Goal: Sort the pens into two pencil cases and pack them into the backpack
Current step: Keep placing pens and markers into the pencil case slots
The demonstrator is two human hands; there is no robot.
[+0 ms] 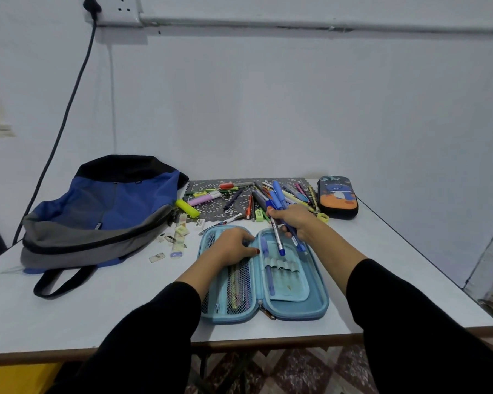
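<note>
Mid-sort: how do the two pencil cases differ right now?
The blue case lies open nearest the person; the dark case is closed at the far right. The blue case is plain light blue; the dark case has a blue-and-orange cartoon print. The left hand rests on the blue case; no hand touches the dark case. Both lie on the table.

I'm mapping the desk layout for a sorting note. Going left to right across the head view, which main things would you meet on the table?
blue backpack → yellow highlighter → open light-blue pencil case → dark pencil case
</note>
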